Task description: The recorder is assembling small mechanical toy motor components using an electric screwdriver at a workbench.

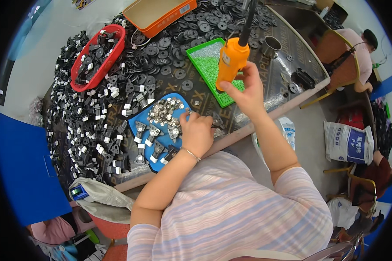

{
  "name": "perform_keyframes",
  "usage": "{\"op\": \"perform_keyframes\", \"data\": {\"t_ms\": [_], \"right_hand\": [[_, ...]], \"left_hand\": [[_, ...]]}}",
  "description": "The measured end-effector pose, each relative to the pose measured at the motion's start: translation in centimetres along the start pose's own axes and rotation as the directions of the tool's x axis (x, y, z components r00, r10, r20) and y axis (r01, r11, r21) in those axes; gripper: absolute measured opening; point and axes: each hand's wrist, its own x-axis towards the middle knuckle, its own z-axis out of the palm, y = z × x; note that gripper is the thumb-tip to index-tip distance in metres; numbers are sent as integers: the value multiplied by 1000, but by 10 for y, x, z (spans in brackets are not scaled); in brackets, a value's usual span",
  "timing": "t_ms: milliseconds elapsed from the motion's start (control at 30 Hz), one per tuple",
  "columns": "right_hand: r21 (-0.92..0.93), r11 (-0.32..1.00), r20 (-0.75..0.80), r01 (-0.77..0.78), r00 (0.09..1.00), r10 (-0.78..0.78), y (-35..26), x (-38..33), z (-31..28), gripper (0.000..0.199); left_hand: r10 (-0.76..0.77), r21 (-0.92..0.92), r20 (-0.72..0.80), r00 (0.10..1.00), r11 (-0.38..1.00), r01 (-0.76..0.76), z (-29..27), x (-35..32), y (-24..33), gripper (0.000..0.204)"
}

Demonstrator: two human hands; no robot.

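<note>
My right hand (248, 89) grips an orange electric screwdriver (232, 58) that hangs from a black cord over the green screw tray (204, 61). My left hand (197, 130) rests with curled fingers at the right edge of a blue mat (159, 156), touching a small black part there; what lies under the fingers is hidden. A heap of small silver fittings (164, 112) lies on the mat. Several black-and-silver assembled pieces (146, 135) sit in rows on the mat's left half.
Piles of black plastic parts with white tips (89, 126) cover the table's left side. A red basket (98, 54), an orange tin (159, 15), black discs (191, 24) and a metal cup (271, 45) stand farther back. Other people sit at right and lower left.
</note>
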Motion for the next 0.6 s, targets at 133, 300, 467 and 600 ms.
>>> {"op": "perform_keyframes", "data": {"t_ms": [133,300,467,600], "right_hand": [[24,998,-103,-55,993,57,24,-23,-17,53],[-178,982,-141,-56,990,31,48,-55,-46,49],[-330,943,-112,-46,994,9,63,-63,-49,41],[-363,932,-114,-1,993,-43,62,-62,-47,36]], "left_hand": [[-9,24,47,999,1000,8,-4,3,2,16],[5,-55,42,999,998,-2,-26,25,-20,17],[-219,87,84,972,974,211,-25,81,-70,26],[-260,327,125,957,922,208,0,100,-81,35]]}}
